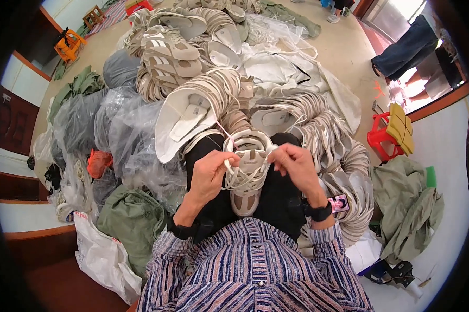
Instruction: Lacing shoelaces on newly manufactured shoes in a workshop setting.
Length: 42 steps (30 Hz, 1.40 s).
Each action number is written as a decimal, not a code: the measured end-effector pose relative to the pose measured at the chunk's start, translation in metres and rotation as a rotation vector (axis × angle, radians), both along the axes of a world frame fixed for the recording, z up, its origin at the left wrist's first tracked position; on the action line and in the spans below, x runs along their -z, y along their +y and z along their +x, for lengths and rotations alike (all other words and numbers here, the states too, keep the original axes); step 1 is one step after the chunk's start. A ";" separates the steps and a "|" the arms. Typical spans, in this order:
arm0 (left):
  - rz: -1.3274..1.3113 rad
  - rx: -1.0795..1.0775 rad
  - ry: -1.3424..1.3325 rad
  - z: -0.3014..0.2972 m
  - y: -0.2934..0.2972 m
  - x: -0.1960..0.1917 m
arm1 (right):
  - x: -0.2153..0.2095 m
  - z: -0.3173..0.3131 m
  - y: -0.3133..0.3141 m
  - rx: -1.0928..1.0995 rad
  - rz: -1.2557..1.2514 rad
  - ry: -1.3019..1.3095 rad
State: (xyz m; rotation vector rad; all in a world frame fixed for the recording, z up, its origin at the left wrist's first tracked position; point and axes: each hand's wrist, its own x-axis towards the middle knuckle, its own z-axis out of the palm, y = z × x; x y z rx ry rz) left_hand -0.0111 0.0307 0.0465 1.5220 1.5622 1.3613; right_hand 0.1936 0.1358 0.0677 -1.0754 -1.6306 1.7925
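A beige shoe upper [246, 171] with white straps is held over the lap, between both hands and just above the black trousers [276, 203]. The left hand [209, 174] is closed around the upper's left edge, with a white strap pinched between thumb and fingers. The right hand [296, 165] is curled against the upper's right edge, its fingertips gripping the rim near the top. A thin pink thread [225, 133] is seen running from the top of the upper up toward the heap ahead. That heap of shoe uppers [193, 67], in beige and white, is piled on the floor directly in front of the knees and spreads to the right side as stacked bundles [344, 177]. Clear plastic bags [125, 135] are bunched to the left of the heap, with a green cloth sack [133, 218] beside the left elbow. A red plastic stool [384, 136] is placed well to the right, with yellow pieces stacked on it. A striped shirt [255, 265] fills the lower edge.
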 end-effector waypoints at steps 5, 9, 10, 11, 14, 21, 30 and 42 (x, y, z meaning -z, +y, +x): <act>-0.028 0.025 -0.135 0.007 0.001 -0.010 | 0.018 -0.030 -0.024 -0.218 0.356 -0.198; -0.054 -0.074 -0.347 0.009 -0.014 -0.006 | 0.048 -0.043 -0.021 -0.223 0.775 -0.188; -0.064 -0.069 -0.305 0.012 -0.020 -0.010 | 0.047 -0.045 -0.023 -0.226 0.791 -0.308; -0.075 -0.061 -0.263 0.016 -0.024 -0.014 | 0.048 -0.045 -0.025 -0.227 0.804 -0.431; 0.175 0.145 0.038 0.031 -0.032 -0.035 | 0.050 -0.046 -0.026 -0.238 0.803 -0.423; 0.281 0.508 0.201 0.038 -0.028 -0.046 | 0.033 -0.037 -0.018 -0.053 -0.155 -0.039; 0.170 -0.095 -0.339 -0.014 0.022 -0.086 | -0.039 -0.011 0.004 0.152 0.033 0.401; 0.005 0.131 0.949 0.041 0.001 0.027 | 0.059 0.007 -0.032 0.036 0.084 -0.364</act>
